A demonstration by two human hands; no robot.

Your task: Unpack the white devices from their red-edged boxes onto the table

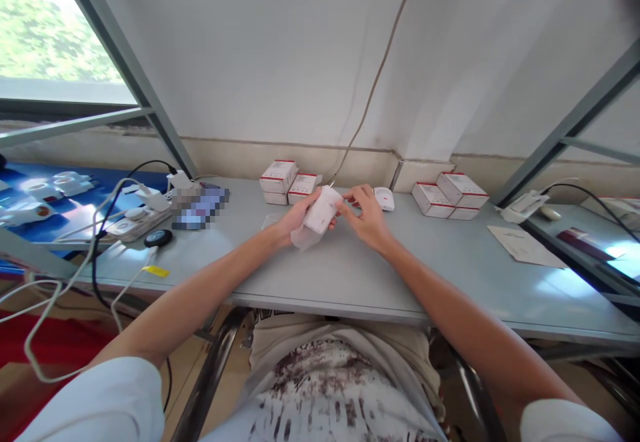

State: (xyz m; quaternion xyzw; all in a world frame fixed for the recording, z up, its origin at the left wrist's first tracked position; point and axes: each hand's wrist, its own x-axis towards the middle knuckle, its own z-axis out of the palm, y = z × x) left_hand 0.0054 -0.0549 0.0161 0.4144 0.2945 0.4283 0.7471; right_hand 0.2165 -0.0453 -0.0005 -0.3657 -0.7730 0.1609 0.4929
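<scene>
A white plug-in device point(323, 209) with small prongs at its top sits tilted in my left hand point(295, 217), whose fingers are wrapped round it. Thin translucent plastic point(305, 237) hangs around its lower end. My right hand point(367, 217) is at the device's right side, fingers bent, the fingertips close to its upper edge; whether they pinch anything is too small to tell. Just behind my right hand a second white device point(385, 199) lies on the grey table point(330, 275).
Small white and red boxes point(279, 177) are stacked at the back, with more boxes point(450, 195) to the right. On the left are a power strip point(145, 219), cables and a black round object point(159, 237). Papers point(525, 245) lie at the right.
</scene>
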